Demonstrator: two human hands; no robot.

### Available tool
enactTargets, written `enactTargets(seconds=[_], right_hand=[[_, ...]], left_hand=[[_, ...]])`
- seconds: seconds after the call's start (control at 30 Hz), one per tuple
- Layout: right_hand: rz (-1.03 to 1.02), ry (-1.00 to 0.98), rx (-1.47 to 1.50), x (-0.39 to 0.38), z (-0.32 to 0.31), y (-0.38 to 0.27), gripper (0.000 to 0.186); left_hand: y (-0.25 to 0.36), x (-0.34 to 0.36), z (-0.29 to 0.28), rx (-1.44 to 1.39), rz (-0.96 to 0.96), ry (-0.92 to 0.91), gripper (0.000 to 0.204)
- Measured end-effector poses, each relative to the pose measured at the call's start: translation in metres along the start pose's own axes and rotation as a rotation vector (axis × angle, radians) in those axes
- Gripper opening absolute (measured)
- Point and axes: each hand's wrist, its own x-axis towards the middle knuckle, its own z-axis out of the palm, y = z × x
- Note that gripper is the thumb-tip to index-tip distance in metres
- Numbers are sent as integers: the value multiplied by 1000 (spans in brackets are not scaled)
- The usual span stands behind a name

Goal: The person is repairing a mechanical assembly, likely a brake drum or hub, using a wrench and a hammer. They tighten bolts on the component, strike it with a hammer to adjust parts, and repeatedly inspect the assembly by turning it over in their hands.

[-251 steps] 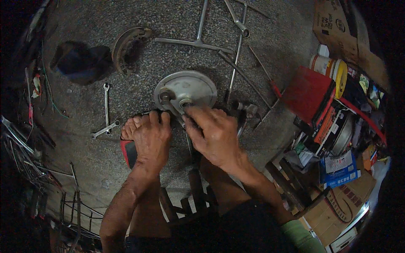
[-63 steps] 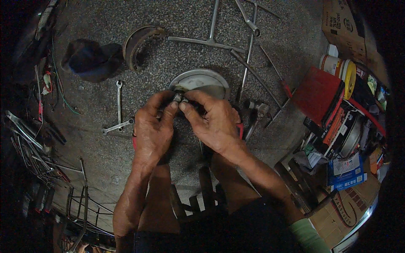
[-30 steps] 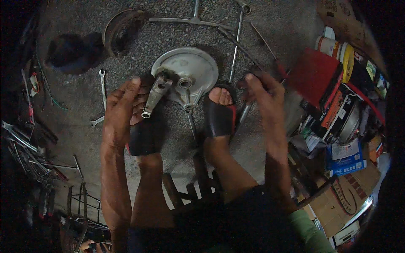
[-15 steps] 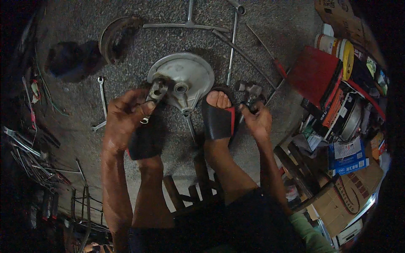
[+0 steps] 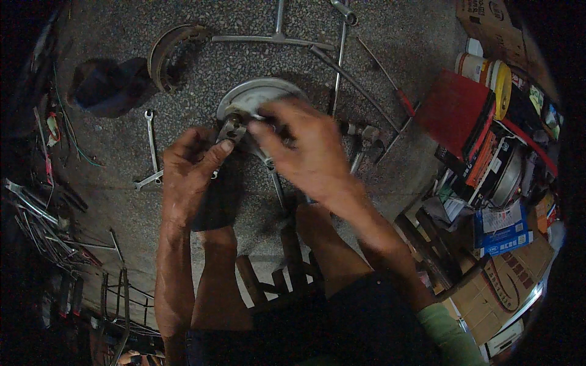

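Note:
My left hand [image 5: 192,161] is closed round a small metal piece with a round hole [image 5: 232,129], pinched between thumb and fingers over the lower left of a round silvery drum brake plate [image 5: 250,91]. My right hand [image 5: 308,146] reaches across the plate with its fingertips close to that piece. Motion smears its fingers, so whether they hold anything cannot be made out. The right hand hides much of the plate's right side. A dark tool with a blocky metal head [image 5: 367,132] lies on the ground right of the plate.
A curved brake shoe [image 5: 160,58] and a dark cloth-like bundle [image 5: 113,88] lie far left. Spanners [image 5: 151,137] rest left of my hand. T-handled bars [image 5: 274,39] and a red-handled screwdriver [image 5: 404,100] lie beyond. Boxes [image 5: 503,274] and a red case [image 5: 455,113] crowd the right.
My right hand has left the blocky-headed tool and swung left over the brake plate, near the metal piece. My left hand has shifted slightly right, still holding that piece.

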Motion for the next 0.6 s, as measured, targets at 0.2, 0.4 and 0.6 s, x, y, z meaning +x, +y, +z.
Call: enactTargets(seconds=[0.2, 0.4, 0.6], right_hand=[[-140, 8, -78, 8, 23, -1, 24], [-18, -160, 223, 15, 18, 18, 18], [40, -178, 318, 12, 20, 20, 17]], left_hand=[[-7, 1, 5, -60, 92, -6, 17], [-16, -3, 9, -107, 94, 35, 17], [-11, -3, 2, -78, 61, 22, 18]])
